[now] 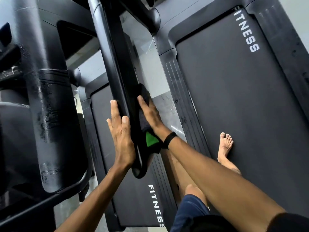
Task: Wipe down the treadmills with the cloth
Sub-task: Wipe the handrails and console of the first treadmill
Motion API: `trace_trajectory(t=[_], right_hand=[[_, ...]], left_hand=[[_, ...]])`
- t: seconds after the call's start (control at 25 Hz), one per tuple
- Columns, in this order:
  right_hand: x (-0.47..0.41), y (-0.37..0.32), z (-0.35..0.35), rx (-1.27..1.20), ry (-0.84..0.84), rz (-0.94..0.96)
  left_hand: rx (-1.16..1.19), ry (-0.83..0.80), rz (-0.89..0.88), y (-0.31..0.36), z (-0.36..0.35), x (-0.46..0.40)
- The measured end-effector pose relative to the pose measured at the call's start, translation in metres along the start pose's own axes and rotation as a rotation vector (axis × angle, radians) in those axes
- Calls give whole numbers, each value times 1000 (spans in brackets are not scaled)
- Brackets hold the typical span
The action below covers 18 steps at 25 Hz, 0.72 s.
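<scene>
My bare foot (224, 146) stands flat on the right treadmill belt (234, 97), which has FITNESS printed at its far end. A ribbed side rail (180, 91) runs along its left edge. Left of that, the other belt (133, 195) lies lower, over grey floor (165, 104).

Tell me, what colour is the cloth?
The cloth is mostly black, with a bright green patch near the wrist. It shows in the head view.

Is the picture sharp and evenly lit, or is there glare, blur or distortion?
Head view: mostly sharp; bright glare streaks on the glossy left console; wide-angle lens tilts and bends the treadmill belt; the dark cloth merges with the black handrail.
</scene>
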State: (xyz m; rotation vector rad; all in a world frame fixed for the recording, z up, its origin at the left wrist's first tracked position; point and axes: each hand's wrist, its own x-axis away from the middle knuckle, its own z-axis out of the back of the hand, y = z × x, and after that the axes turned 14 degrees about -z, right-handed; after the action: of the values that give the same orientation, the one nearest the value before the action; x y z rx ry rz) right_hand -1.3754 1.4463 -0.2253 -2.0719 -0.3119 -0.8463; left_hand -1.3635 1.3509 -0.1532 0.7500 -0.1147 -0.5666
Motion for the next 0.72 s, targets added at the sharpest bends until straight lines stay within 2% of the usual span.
trace_trajectory(t=[0.08, 0.16, 0.24, 0.32, 0.4, 0.44, 0.52, 0.6, 0.72], right_hand=[[1, -2, 16, -104, -119, -126], [16, 2, 21, -109, -107, -246], [39, 20, 12, -151, -41, -274], [56, 28, -3, -123, 130, -223], [71, 28, -10, 53, 296, -92], [79, 24, -15, 126, 307, 26], [77, 9, -20, 206, 219, 224], [50, -11, -24, 249, 143, 306], [-4, -33, -26, 206, 125, 346]], left_hand=[[-7, -16, 20, -4, 1, 3], [22, 16, 25, 0, 8, -2], [63, 93, 15, 1, 20, -20], [52, 122, 25, -1, 33, -47], [34, 147, 41, -5, 36, -79], [39, 151, 35, -8, 32, -94], [74, 124, 29, -15, 17, -118], [137, 89, 29, -21, 5, -125], [161, 51, 5, -28, 0, -123]])
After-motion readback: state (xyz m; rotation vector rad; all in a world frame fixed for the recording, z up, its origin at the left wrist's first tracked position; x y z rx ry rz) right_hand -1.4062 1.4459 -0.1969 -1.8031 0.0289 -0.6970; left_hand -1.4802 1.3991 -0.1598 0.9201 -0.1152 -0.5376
